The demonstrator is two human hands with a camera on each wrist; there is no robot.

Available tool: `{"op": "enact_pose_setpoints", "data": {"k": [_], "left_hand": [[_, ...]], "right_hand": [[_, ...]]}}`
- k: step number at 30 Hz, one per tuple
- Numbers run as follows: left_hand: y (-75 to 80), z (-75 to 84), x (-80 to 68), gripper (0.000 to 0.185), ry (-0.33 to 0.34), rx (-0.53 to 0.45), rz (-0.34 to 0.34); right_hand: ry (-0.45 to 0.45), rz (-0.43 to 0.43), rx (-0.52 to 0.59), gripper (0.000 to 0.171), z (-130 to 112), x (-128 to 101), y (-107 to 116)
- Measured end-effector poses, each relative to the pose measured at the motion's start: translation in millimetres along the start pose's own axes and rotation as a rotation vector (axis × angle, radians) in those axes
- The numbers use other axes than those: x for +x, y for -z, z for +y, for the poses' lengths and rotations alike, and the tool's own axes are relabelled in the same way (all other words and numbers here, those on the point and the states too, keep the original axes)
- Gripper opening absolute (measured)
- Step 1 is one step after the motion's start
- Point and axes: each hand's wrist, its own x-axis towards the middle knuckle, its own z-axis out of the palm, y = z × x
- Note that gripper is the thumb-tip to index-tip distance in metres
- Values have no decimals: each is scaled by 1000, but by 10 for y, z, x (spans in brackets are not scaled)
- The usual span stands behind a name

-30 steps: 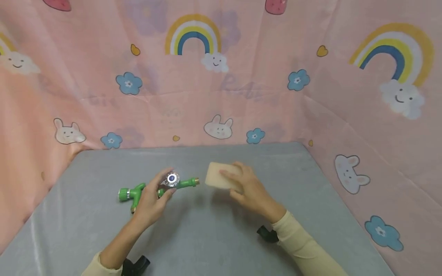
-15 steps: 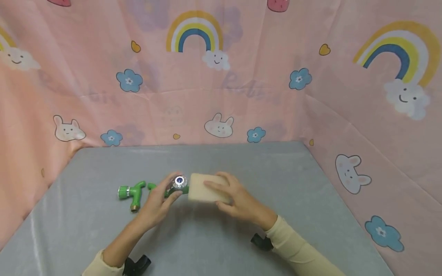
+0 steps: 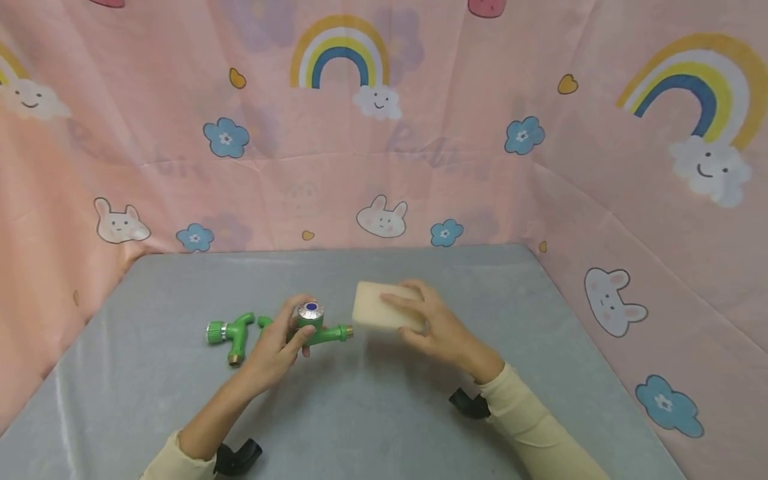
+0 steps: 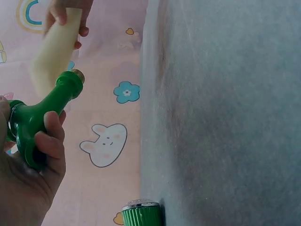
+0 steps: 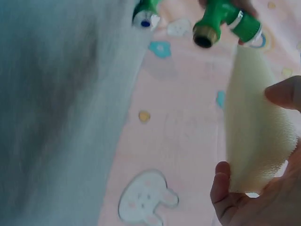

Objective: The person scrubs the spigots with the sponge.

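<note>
Now sponge (image 3: 381, 307): drawn rightward off the tap (image 3: 324, 335), right hand (image 3: 444, 333) gripping.
Tap: mid-frame, left hand (image 3: 275, 353) gripping, brass end (image 3: 347, 333) uncovered again.

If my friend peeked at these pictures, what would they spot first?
Probably the rainbows on the pink cloth behind the grey table. Then the green tap in the left hand and the cream sponge in the right hand. A second green tap lies on the table, further left.

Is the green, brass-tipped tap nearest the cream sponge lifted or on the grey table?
Lifted: the left hand grips the tap, off the table in its wrist view.
</note>
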Motion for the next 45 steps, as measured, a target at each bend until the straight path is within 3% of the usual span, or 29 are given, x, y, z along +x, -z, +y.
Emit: {"op": "enact_pose_setpoints", "data": {"k": [6,11,17,24,28,31,37,42,45], "left_hand": [[16,34,7,47,-10,-155,-79],[28,68,9,61,21,-248,-102],[55,82,21,55,182,-342,28],[115,61,4,49,284,-485,170],[112,69,12,46,323,-494,183],[75,81,32,37,336,-480,159],[-21,92,42,35,332,-499,72],[-55,110,21,44,328,-477,56],[-58,115,16,43,348,-439,80]], "right_hand": [[50,-88,44,59,-128,1,-159],[27,-84,43,60,-165,-13,-238],[44,-54,3,60,-114,-19,-227],[19,-13,-5,64,-25,-23,-148],[38,76,56,70,-19,-5,-85],[105,127,50,70,-60,19,-74],[267,133,-120,64,-199,31,-195],[292,132,-279,66,-212,8,-247],[264,150,-292,67,-171,-2,-214]]}}
